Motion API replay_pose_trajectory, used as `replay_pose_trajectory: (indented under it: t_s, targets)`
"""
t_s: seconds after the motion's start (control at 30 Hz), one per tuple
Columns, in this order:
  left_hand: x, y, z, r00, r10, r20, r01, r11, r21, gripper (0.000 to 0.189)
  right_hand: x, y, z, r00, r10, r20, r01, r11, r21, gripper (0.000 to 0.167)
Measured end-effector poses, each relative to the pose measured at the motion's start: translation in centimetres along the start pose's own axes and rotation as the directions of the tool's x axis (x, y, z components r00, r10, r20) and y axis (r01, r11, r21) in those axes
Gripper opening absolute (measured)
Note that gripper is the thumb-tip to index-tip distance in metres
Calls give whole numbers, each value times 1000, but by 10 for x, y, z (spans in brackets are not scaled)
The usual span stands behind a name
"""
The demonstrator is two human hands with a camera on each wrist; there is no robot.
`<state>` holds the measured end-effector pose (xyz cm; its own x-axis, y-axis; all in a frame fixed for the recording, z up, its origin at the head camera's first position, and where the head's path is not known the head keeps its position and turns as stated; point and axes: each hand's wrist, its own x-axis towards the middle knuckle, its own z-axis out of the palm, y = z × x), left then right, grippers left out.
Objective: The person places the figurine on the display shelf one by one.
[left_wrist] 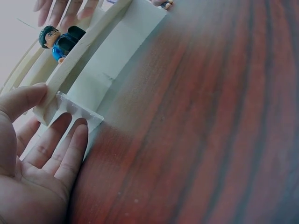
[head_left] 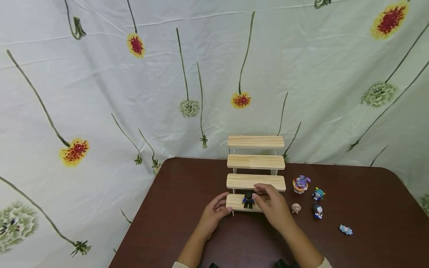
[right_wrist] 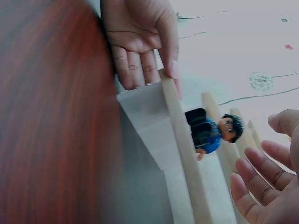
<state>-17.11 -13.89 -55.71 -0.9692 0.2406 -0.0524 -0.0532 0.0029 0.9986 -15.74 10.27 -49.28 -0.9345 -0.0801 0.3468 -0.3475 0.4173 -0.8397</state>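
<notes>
A tiered wooden display stand (head_left: 256,181) with white supports stands at the back of the table. On its lowest step sits a small toy figure (head_left: 248,201) with dark hair, a blue top and black legs, also seen in the left wrist view (left_wrist: 58,42). My left hand (head_left: 213,214) holds the left end of that step, its thumb on the board and its fingers against the white side support. Beside the toy figure, my right hand (head_left: 273,208) hovers with spread, relaxed fingers; in the right wrist view its fingers (right_wrist: 254,179) are apart from the figure.
Right of the stand are a purple figure in a cup (head_left: 301,184), a blue-and-yellow figure (head_left: 318,194), a small beige figure (head_left: 296,208), a dark-haired figure (head_left: 317,211) and a light blue figure (head_left: 346,229). A flowered cloth (head_left: 161,74) hangs behind the dark table (head_left: 174,208).
</notes>
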Motion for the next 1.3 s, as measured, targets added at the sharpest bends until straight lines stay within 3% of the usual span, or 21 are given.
replay_pose_trajectory:
  t_s: [0.27, 0.7, 0.87, 1.3]
  targets:
    - [-1, 1, 0, 1000, -2, 9, 2, 1000, 2, 64, 0, -2, -15, 996, -58, -61, 59, 998, 12, 32]
    - [1, -3, -1, 1000, -12, 21, 12, 1000, -3, 65, 2, 0, -46, 994, 53, -91, -44, 995, 94, 30]
    - [1, -4, -1, 1000, -8, 20, 8, 1000, 1, 64, -2, 5, -57, 992, 60, -106, -48, 992, 113, 31]
    - [1, -2, -1, 1000, -8, 28, 8, 1000, -7, 67, -18, 29, -82, 987, 61, -147, -63, 998, -10, 32]
